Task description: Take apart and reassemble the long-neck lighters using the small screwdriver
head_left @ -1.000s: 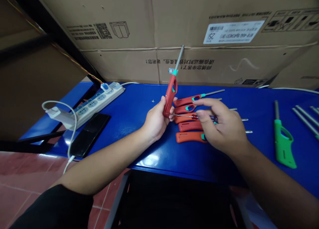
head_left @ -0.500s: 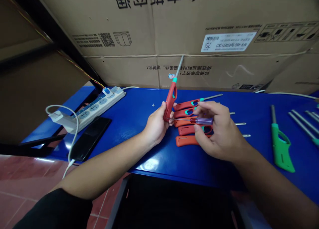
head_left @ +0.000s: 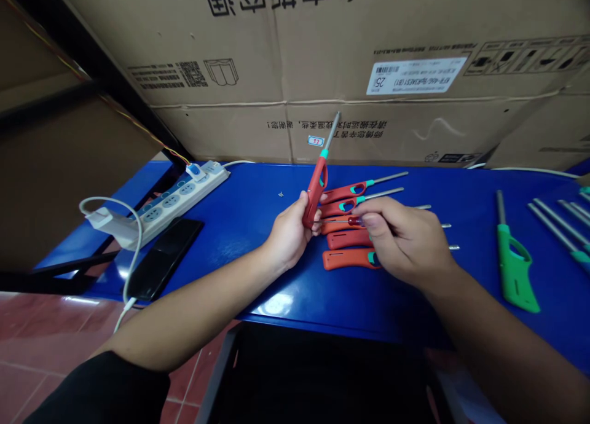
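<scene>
My left hand (head_left: 292,230) is closed round the lower end of a red long-nose lighter (head_left: 316,187), whose metal tube points up and away from me. In my right hand (head_left: 405,236) I grip a screwdriver (head_left: 354,221); its handle is mostly hidden by my fingers. The thin shaft reaches left to the base of the lighter, where I cannot see exactly what the tip touches. Behind and below my hands lie several red and orange lighters in a row, among them an orange lighter (head_left: 348,259) nearest me, with their tubes to the right.
A green lighter (head_left: 516,270) lies at the right, with several metal tubes (head_left: 553,224) beyond it. At the left are a white power strip (head_left: 184,193) and a black phone (head_left: 166,258) on a cable. A large cardboard box (head_left: 322,55) stands behind the blue table (head_left: 239,221).
My right fingers have closed further round the screwdriver handle, hiding most of it. The left hand still holds the lighter in nearly the same place. The view has shifted slightly.
</scene>
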A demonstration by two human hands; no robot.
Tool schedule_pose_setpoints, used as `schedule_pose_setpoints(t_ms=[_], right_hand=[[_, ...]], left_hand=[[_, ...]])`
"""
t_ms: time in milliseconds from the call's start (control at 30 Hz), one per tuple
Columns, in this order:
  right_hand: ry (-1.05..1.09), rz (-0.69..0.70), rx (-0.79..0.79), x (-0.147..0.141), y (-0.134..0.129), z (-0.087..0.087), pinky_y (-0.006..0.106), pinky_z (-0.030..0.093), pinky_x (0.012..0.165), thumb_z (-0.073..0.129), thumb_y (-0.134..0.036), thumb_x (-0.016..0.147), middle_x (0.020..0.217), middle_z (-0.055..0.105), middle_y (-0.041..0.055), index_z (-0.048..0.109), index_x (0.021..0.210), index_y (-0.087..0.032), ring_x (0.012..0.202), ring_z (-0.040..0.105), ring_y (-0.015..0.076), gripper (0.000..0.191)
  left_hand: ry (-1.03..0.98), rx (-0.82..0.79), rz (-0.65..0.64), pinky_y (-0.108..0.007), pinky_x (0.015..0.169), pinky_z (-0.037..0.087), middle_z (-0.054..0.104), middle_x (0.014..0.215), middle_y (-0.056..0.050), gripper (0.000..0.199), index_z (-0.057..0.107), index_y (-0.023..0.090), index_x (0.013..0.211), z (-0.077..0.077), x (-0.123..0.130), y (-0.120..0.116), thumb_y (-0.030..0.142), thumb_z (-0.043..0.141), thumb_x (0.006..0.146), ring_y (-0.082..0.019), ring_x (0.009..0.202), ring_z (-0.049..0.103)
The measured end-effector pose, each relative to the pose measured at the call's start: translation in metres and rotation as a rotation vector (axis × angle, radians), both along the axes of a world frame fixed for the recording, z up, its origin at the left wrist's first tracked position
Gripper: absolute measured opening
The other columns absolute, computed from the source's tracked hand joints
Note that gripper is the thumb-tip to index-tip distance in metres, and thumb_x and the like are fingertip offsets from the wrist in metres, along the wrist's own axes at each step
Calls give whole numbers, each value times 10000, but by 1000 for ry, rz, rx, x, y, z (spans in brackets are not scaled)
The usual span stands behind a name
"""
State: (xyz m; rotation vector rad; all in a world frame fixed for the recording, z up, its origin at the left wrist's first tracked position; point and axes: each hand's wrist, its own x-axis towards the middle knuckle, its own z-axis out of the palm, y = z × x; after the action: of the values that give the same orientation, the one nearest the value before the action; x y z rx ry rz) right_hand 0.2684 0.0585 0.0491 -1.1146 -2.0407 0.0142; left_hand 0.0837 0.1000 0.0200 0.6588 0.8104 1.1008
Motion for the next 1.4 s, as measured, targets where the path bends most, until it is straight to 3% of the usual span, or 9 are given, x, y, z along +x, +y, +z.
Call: schedule_pose_setpoints(t_ms=[67,233,400,567,733,867,1000,1200,1400], right_hand=[[12,-1,-5,1,0,0,262,505,612,486,-222,969,815,729,-7,642,1014,-243,666,681,147,164],[99,92,-75,-1,0,-2,321,540,813,594,-187,850,1182,685,86,475,1333,-204,969,679,207,497],[141,27,-120,-2,0,-2,263,486,609,501,-227,959,837,688,1,591,1147,-245,634,627,134,208],[125,81,-191,0,-1,-4,310,503,695,621,-202,839,862,619,11,399,1400,-195,711,606,164,604],[85,25,-192,2,-1,0,263,463,573,518,-239,965,693,641,-27,581,1232,-243,572,598,136,275],[-145,72,-38,8,7,0,355,520,780,533,-162,925,1026,685,82,559,1288,-210,898,645,224,367],[-447,33,-101,10,14,-8,446,500,831,467,-61,853,1037,657,138,622,1167,-144,973,611,298,360],[-49,33,-351,-6,12,-17,296,481,623,612,-165,810,922,655,41,617,969,-200,706,603,164,162],[144,138,-186,-24,10,-30,278,515,724,631,-212,886,941,688,44,709,971,-209,808,655,152,115]], left_hand=[[7,-8,6,-196,511,366,499,627,3,419,681,90,998,0,0,0,405,408,1031,-79,497,424],[-12,10,7,-192,505,359,497,617,6,397,690,115,964,-2,0,0,421,442,1018,-83,504,438],[-8,19,15,-196,509,368,523,632,0,386,702,111,942,-5,1,-1,448,520,982,-79,509,437],[9,9,37,-190,501,355,502,610,9,399,707,106,994,-6,0,1,454,511,985,-77,504,432],[4,38,29,-199,512,370,512,634,4,419,701,101,1048,-5,-1,0,469,511,980,-82,510,433],[2,40,42,-209,515,361,504,627,7,410,688,103,1024,-3,-1,-1,437,450,1009,-85,502,424],[-11,60,26,-220,539,380,524,647,2,409,679,103,1052,-3,1,-4,429,433,1019,-90,524,441],[-33,45,-15,-232,592,433,587,702,-18,401,679,111,1083,-3,1,-9,452,484,1002,-103,583,518],[1,69,-34,-270,707,501,655,843,-41,395,647,138,1105,-3,0,-14,487,631,921,-153,760,630]])
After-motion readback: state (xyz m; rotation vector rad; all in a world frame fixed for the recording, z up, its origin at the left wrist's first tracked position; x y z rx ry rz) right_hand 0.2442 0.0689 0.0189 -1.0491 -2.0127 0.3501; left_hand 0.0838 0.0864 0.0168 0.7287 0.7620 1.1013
